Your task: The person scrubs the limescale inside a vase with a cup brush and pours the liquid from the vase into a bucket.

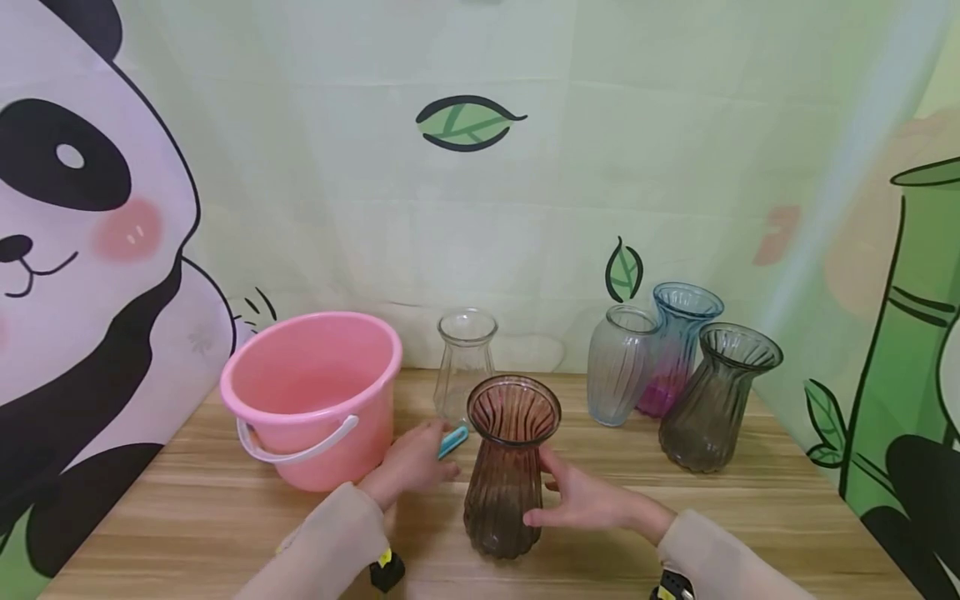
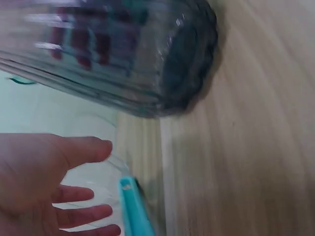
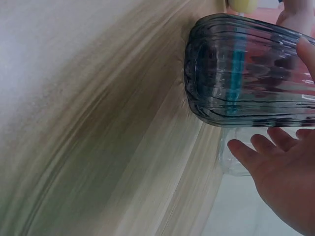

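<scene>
A ribbed reddish-brown and grey vase point(image 1: 504, 500) with a flared mouth stands upright near the table's middle. At its right side is my right hand point(image 1: 592, 497), thumb at the vase's lower edge, the other fingers spread along the far side. These fingers point(image 3: 263, 147) look straight or barely bent in the right wrist view. To the vase's left, my left hand point(image 1: 420, 458) reaches over a brush with a teal handle point(image 1: 453, 442). In the left wrist view its fingers point(image 2: 88, 194) are extended beside the handle. A yellow head point(image 3: 243, 5) shows at the brush's other end.
A pink bucket point(image 1: 315, 446) with a white handle stands left of my left hand. Behind the brown vase is a clear glass vase point(image 1: 467, 367). On the right stand a clear ribbed vase point(image 1: 618, 367), a blue and purple vase point(image 1: 681, 333) and a grey vase point(image 1: 701, 421).
</scene>
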A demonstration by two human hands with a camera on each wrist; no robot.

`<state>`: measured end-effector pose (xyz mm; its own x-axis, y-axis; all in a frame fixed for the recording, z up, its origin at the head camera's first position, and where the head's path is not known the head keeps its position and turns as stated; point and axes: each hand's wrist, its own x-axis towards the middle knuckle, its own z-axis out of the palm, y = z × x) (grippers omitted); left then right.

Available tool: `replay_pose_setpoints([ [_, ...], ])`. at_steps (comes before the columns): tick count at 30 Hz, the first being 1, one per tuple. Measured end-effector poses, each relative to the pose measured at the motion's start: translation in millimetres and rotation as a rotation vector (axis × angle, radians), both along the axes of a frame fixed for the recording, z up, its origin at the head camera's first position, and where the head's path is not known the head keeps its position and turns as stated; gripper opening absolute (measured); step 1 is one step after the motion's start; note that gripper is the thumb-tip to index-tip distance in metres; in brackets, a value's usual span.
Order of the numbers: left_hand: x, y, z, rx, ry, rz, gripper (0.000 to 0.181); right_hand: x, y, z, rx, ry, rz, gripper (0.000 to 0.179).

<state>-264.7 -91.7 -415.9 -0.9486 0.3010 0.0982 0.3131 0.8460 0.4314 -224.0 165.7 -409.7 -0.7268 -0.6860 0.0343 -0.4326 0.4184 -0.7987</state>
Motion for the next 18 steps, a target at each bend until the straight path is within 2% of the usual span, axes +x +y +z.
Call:
replay_pose_setpoints([
  [6,-23.8,9.2,-8.9,-0.154,-0.004,0.056,0.029,-1.5,-2,-1.5,-0.014,-0.027,0.025,0.089],
  [9,-32.9,13.7,-12.5,-0.187,-0.011,0.095,0.028,-1.5,-2,-2.3,-0.026,-0.052,0.023,0.089],
  [14,-40.7,20.3,-19.5,-0.204,-0.018,0.16,0.024,-3.0,-3,-6.4,-0.049,-0.063,0.04,0.085],
  [18,-43.5,25.2,-22.0,-0.224,-0.023,0.168,0.017,-5.3,-2,-7.3,-0.07,-0.06,0.05,0.079],
])
